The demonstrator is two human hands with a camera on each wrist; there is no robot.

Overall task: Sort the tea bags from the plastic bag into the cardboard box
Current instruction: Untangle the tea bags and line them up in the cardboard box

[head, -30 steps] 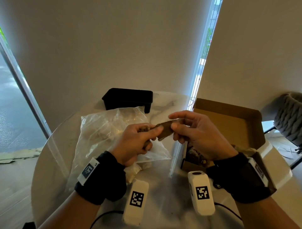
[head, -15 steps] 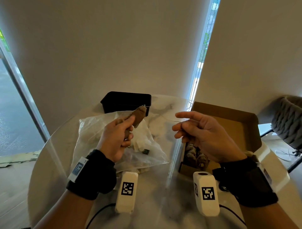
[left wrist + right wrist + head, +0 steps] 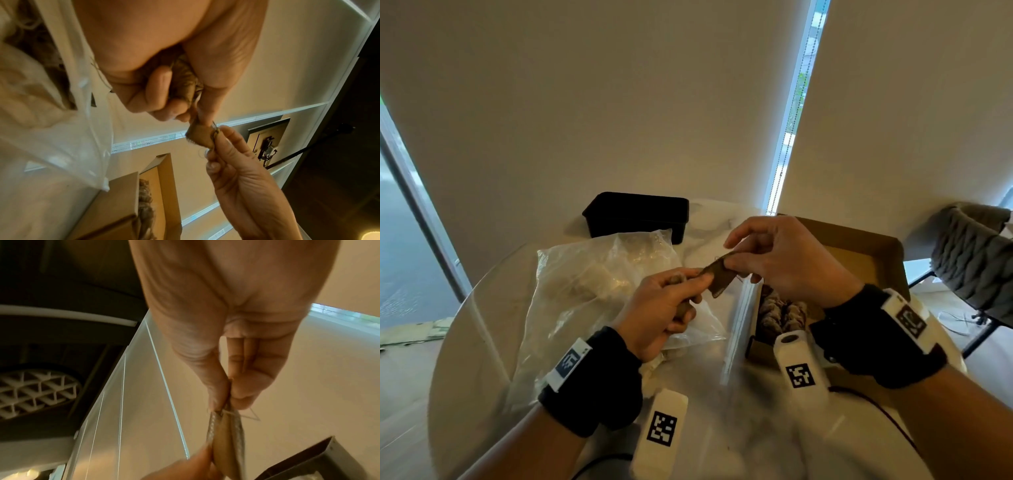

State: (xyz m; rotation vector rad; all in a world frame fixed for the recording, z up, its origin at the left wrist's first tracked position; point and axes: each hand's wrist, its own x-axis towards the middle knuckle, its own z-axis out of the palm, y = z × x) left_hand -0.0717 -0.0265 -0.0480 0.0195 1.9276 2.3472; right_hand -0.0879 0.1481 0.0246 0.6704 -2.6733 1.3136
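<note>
Above the table, both hands hold one brown tea bag [image 3: 717, 278]. My left hand [image 3: 671, 308] curls round its lower end, and my right hand [image 3: 774, 260] pinches its top edge between thumb and fingers. The left wrist view shows the tea bag [image 3: 200, 138] between both hands, the right wrist view the tea bag [image 3: 226, 443] hanging from my pinch. A clear plastic bag [image 3: 599, 291] with more tea bags lies at the left. The open cardboard box [image 3: 859, 260] at the right holds several tea bags [image 3: 780, 311].
A black rectangular container [image 3: 637, 216] stands at the back of the round marble table [image 3: 722, 428]. A grey knitted chair [image 3: 976, 260] is off to the right beyond the box. Walls and a window strip close the back.
Half a second ago my left hand alone held the tea bag up over the plastic bag. Now the hands have come together and my right hand pinches its top.
</note>
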